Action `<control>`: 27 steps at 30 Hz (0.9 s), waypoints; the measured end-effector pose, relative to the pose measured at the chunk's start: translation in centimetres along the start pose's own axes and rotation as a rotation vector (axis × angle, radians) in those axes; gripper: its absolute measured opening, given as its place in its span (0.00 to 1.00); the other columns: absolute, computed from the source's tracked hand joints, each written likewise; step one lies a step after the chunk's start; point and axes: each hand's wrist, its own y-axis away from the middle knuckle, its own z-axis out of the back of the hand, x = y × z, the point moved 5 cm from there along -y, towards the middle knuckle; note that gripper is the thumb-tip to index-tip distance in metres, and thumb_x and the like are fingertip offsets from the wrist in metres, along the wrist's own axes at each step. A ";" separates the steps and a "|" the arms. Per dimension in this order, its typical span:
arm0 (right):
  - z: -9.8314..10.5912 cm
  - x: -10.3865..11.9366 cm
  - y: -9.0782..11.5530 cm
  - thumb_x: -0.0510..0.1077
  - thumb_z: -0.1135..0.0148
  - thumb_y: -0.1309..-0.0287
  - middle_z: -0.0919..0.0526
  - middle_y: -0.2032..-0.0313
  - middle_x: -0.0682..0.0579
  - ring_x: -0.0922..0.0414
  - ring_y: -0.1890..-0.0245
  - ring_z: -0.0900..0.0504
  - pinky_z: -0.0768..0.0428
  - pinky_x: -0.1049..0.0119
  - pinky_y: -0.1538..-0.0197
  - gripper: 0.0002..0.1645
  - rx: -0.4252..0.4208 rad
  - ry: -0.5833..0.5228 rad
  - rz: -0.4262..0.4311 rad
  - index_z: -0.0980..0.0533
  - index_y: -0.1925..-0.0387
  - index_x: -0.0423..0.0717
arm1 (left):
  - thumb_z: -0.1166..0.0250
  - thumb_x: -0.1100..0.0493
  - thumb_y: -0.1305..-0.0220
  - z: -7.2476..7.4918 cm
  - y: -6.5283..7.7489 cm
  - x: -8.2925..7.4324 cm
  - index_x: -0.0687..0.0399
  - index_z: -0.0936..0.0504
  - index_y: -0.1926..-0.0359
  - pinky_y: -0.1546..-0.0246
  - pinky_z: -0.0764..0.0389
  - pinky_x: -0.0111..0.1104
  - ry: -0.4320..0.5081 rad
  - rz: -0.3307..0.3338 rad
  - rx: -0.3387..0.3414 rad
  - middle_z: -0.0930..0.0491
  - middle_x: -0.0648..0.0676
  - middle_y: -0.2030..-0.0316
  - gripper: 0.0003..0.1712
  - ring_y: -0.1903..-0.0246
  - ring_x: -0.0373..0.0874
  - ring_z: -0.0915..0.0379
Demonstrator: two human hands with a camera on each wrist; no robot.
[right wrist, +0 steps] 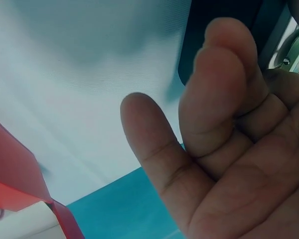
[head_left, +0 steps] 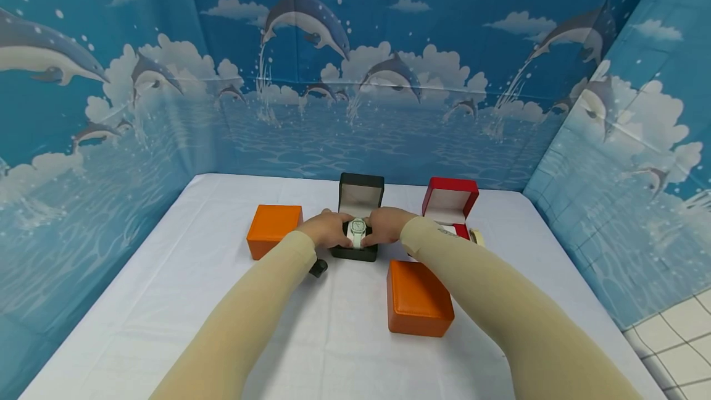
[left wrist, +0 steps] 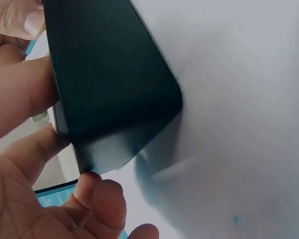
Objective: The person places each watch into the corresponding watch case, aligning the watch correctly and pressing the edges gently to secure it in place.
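Pale watch [head_left: 358, 230] is sitting face up in an open dark box [head_left: 353, 254], directly between both hands. Nearest, an orange box [head_left: 419, 298] is resting on the white cloth [head_left: 344, 350] beside the right sleeve, and a small black object [head_left: 318, 268] is lying by the left wrist. Farther in, the left hand [head_left: 328, 229] is holding the watch at its left edge, thumb and forefinger narrowed, while the right hand [head_left: 389, 225] is holding the opposite edge likewise. Another orange box [head_left: 274, 227] is standing left of the left hand. Beyond, the dark box's lid [head_left: 360, 193] is standing raised, an open red box [head_left: 452, 186] is resting rightward, and a dolphin-printed curtain [head_left: 333, 110] is hanging behind.
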 end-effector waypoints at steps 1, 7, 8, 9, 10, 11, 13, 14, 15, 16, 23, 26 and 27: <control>-0.1 0.0 0.0 0.66 0.32 0.34 0.16 0.65 0.53 0.55 0.65 0.21 0.17 0.62 0.55 0.28 0.001 -0.003 0.001 0.16 0.48 0.48 | 0.25 0.44 0.35 0.0 0.0 0.0 0.36 0.29 0.23 0.52 0.20 0.40 -0.005 0.000 0.003 0.24 0.57 0.43 0.41 0.48 0.49 0.33; -0.1 0.0 -0.1 0.65 0.31 0.35 0.15 0.64 0.54 0.55 0.64 0.21 0.17 0.62 0.54 0.30 -0.020 -0.007 -0.003 0.16 0.44 0.49 | 0.25 0.44 0.35 0.2 0.2 0.1 0.37 0.28 0.23 0.47 0.19 0.43 -0.002 -0.016 -0.002 0.23 0.58 0.40 0.41 0.47 0.50 0.31; -0.1 0.0 -0.1 0.65 0.30 0.35 0.15 0.64 0.54 0.55 0.64 0.21 0.17 0.62 0.53 0.30 -0.023 -0.012 -0.002 0.16 0.44 0.49 | 0.25 0.44 0.35 0.2 0.2 0.1 0.37 0.29 0.23 0.46 0.19 0.44 -0.001 -0.018 -0.004 0.24 0.59 0.39 0.42 0.47 0.50 0.30; -0.1 0.0 -0.1 0.65 0.30 0.35 0.15 0.63 0.54 0.55 0.64 0.21 0.17 0.62 0.53 0.30 -0.026 -0.019 -0.001 0.16 0.43 0.49 | 0.25 0.44 0.35 0.3 0.3 0.2 0.37 0.29 0.23 0.45 0.19 0.44 -0.003 -0.019 -0.004 0.24 0.59 0.38 0.42 0.47 0.50 0.30; 0.0 0.0 -0.1 0.65 0.30 0.35 0.15 0.63 0.54 0.55 0.63 0.21 0.17 0.61 0.53 0.31 -0.027 -0.026 0.002 0.16 0.42 0.49 | 0.25 0.44 0.35 0.3 0.3 0.2 0.37 0.29 0.23 0.44 0.19 0.44 -0.003 -0.018 -0.004 0.24 0.59 0.37 0.42 0.47 0.50 0.29; 0.0 0.0 -0.1 0.65 0.30 0.36 0.15 0.63 0.54 0.55 0.63 0.20 0.16 0.61 0.53 0.31 -0.028 -0.030 0.007 0.16 0.42 0.49 | 0.25 0.44 0.35 0.3 0.3 0.2 0.37 0.29 0.23 0.43 0.19 0.44 -0.004 -0.016 -0.003 0.24 0.59 0.36 0.42 0.47 0.50 0.29; -0.1 0.0 -0.1 0.65 0.30 0.36 0.15 0.63 0.55 0.55 0.64 0.20 0.16 0.61 0.52 0.31 -0.031 -0.030 0.012 0.16 0.42 0.50 | 0.25 0.44 0.34 0.4 0.3 0.2 0.37 0.30 0.22 0.44 0.19 0.44 -0.011 -0.018 -0.001 0.24 0.59 0.36 0.42 0.47 0.50 0.29; -0.1 0.0 -0.1 0.66 0.30 0.36 0.14 0.63 0.55 0.56 0.64 0.20 0.16 0.61 0.52 0.30 -0.034 -0.029 0.014 0.16 0.43 0.50 | 0.25 0.44 0.34 0.4 0.3 0.1 0.37 0.30 0.22 0.44 0.19 0.44 -0.011 -0.021 -0.001 0.24 0.59 0.37 0.42 0.47 0.50 0.29; -0.1 0.0 -0.1 0.66 0.30 0.36 0.14 0.63 0.56 0.56 0.64 0.20 0.16 0.61 0.52 0.30 -0.038 -0.025 0.017 0.16 0.43 0.51 | 0.26 0.44 0.34 0.4 0.3 0.1 0.37 0.30 0.22 0.45 0.19 0.43 -0.013 -0.025 -0.002 0.24 0.58 0.38 0.41 0.47 0.50 0.29; -0.1 -0.1 -0.1 0.66 0.30 0.36 0.14 0.64 0.56 0.56 0.64 0.20 0.16 0.61 0.51 0.30 -0.043 -0.024 0.018 0.16 0.43 0.51 | 0.26 0.44 0.33 0.4 0.3 0.0 0.37 0.30 0.22 0.45 0.19 0.43 -0.014 -0.028 -0.003 0.24 0.58 0.39 0.41 0.47 0.50 0.30; -0.2 -0.1 -0.2 0.65 0.30 0.35 0.13 0.63 0.57 0.57 0.63 0.19 0.15 0.61 0.49 0.30 -0.038 -0.037 0.028 0.17 0.41 0.51 | 0.26 0.43 0.33 0.3 0.2 0.1 0.37 0.31 0.22 0.47 0.20 0.42 -0.016 -0.039 0.006 0.24 0.58 0.40 0.42 0.48 0.49 0.30; -0.3 -0.1 -0.3 0.65 0.32 0.33 0.14 0.62 0.56 0.57 0.64 0.19 0.15 0.61 0.49 0.31 -0.021 -0.014 0.031 0.18 0.39 0.50 | 0.27 0.42 0.32 0.3 0.2 0.2 0.35 0.32 0.21 0.44 0.20 0.44 -0.020 -0.044 0.017 0.24 0.59 0.36 0.42 0.46 0.50 0.29; -0.4 -0.1 -0.4 0.65 0.32 0.33 0.14 0.62 0.55 0.57 0.64 0.19 0.15 0.61 0.49 0.32 -0.015 -0.007 0.032 0.19 0.38 0.50 | 0.28 0.42 0.32 0.3 0.3 0.2 0.35 0.33 0.20 0.42 0.20 0.45 -0.026 -0.047 0.023 0.25 0.60 0.34 0.43 0.44 0.51 0.28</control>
